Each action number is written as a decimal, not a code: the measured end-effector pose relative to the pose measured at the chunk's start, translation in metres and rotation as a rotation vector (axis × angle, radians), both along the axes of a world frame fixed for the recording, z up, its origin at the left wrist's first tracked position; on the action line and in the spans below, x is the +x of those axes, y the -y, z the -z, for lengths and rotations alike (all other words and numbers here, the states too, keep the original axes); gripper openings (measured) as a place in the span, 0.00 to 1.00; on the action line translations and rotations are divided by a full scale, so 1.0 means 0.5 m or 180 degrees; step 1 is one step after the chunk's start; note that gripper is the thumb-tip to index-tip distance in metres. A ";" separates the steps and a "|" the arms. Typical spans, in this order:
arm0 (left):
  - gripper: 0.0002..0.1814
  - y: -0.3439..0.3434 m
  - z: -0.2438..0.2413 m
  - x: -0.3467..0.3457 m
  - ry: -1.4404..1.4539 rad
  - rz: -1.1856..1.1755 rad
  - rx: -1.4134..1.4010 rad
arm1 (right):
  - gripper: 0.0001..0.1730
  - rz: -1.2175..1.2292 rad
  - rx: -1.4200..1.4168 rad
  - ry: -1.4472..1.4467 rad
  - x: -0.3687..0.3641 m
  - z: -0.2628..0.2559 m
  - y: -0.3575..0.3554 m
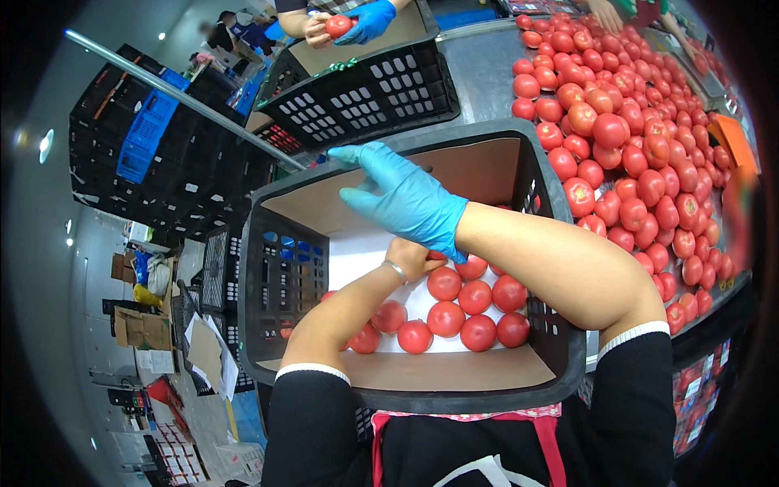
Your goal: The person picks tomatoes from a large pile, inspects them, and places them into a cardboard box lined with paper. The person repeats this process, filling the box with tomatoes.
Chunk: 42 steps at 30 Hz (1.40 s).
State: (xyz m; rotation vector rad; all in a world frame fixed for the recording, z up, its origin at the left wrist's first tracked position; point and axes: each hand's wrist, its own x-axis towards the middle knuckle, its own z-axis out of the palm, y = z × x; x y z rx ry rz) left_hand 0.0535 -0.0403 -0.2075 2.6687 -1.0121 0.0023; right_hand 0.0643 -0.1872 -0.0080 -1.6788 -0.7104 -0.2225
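Note:
In front of me a black plastic crate [563, 243], lined with brown cardboard and a white sheet, holds red tomatoes [445, 319] set out on its floor. My left hand [414, 259], bare with a bracelet at the wrist, reaches down inside it. Its fingers are on a tomato [437, 255], which is partly hidden by my other hand. Above the crate is my right hand [405, 198] in a blue glove, fingers apart and holding nothing, its fingertips near the far rim. A large heap of tomatoes [633, 125] lies on the metal table to the right.
Beyond the far rim stands another black crate [365, 91], where a person's partly gloved hands [350, 25] hold a tomato. Another person's hands reach into the heap at the top right. A metal pole [182, 97] slants at the left, before stacked crates [176, 176]. An orange object [733, 143] borders the heap.

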 end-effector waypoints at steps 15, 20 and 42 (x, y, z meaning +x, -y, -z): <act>0.45 -0.081 -0.392 -0.118 -0.5409 -0.1618 -0.4011 | 0.21 -0.1129 -0.0482 -0.0573 0.018 -0.005 0.037; 0.47 -0.113 -0.393 -0.149 -0.5455 -0.1324 -0.4155 | 0.37 -0.2192 -0.0451 -0.1054 -0.016 -0.016 0.027; 0.47 -0.130 -0.341 -0.087 -0.5434 -0.0917 -0.4445 | 0.32 -0.1525 0.0893 -0.2427 -0.003 0.014 -0.004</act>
